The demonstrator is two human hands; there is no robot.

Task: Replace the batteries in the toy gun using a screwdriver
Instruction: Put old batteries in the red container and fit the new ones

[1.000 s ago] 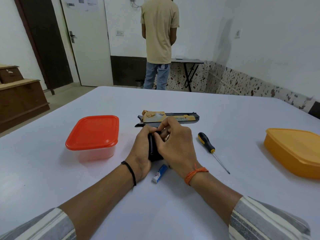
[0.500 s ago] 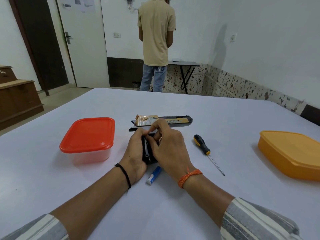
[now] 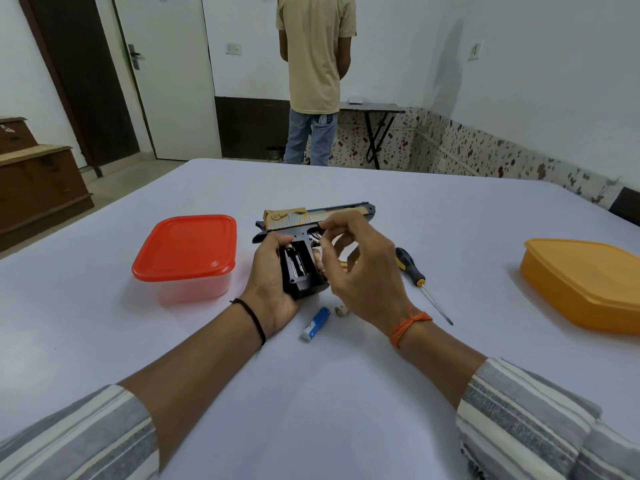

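Observation:
The black and gold toy gun lies on its side on the white table, grip toward me. Its battery compartment is open, with metal contacts showing. My left hand grips the handle from the left. My right hand hovers just right of the grip, with thumb and forefinger pinched on a small white piece by the trigger. A blue and white battery lies loose in front of the gun. The black and yellow screwdriver rests on the table to the right, untouched.
A clear box with a red lid stands left of the gun. A yellow lidded box sits at the right edge. Another small white item peeks out under my right wrist. A person stands beyond the table, back turned.
My right hand has lifted off the grip and moved right, which uncovers the open compartment. The left hand still holds the handle.

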